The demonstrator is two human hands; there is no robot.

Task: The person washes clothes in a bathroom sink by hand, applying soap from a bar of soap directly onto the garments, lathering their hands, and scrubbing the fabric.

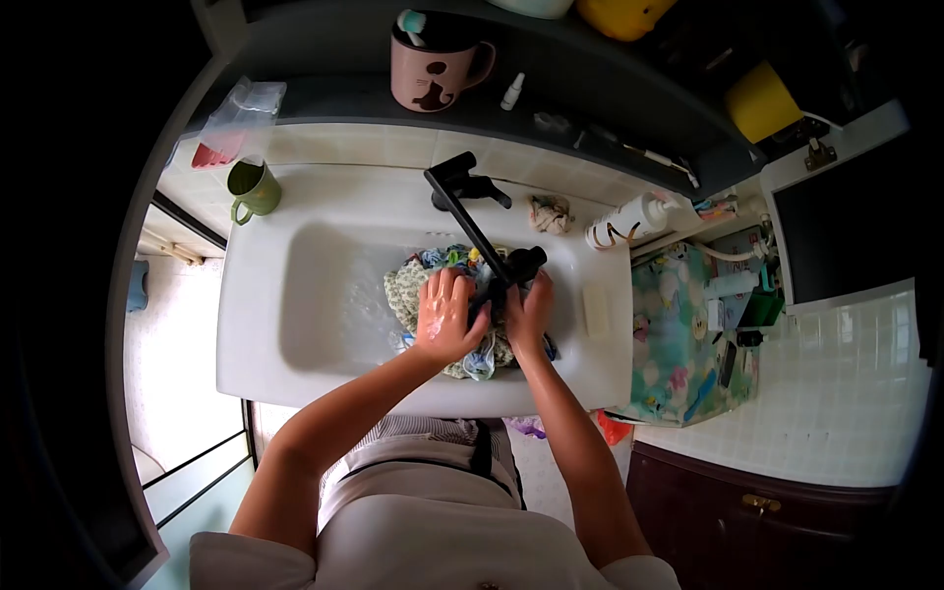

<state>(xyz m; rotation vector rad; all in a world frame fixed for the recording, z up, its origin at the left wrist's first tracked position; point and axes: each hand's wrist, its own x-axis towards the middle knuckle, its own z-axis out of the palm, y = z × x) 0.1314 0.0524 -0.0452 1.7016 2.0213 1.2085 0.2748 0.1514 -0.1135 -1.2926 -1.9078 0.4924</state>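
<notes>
A bundle of wet, patterned clothes [404, 295] lies in the white sink [315, 334], with pale, blue and dark parts showing. My left hand [444, 317] is wet and presses on the bundle, its fingers bent over the cloth. To the right, my right hand [529, 317] is closed at the bundle's dark part, just under the end of the black faucet [477, 231]. The faucet hides some of its fingers. Between the two hands, dark cloth is bunched up. Water surrounds the clothes on the left side of the basin.
A green mug [255, 189] stands on the sink's back left corner. Along the right rim are a crumpled cloth [550, 213], a white pump bottle [629, 221] and a pale soap bar [596, 312]. Above the sink runs a dark shelf [334, 98] bearing a pink mug [433, 74].
</notes>
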